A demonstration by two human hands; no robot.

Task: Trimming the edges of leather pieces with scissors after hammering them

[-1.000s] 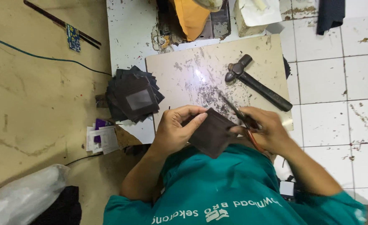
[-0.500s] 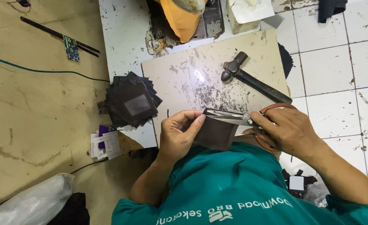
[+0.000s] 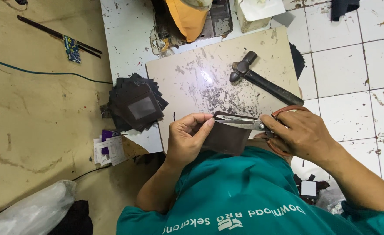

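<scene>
Pinching a dark leather piece (image 3: 227,138) between thumb and fingers, the left hand (image 3: 187,139) keeps it taut at chest height so its top edge meets the scissors (image 3: 240,123). The right hand (image 3: 303,135), closed through the handles, holds the blades nearly shut along that edge. Beyond lie a hammer (image 3: 261,80) and stacked dark pieces (image 3: 135,104).

I see a short-sleeved teal cotton T-shirt (image 3: 253,191) with white lettering at six o'clock; forearms bare.
</scene>
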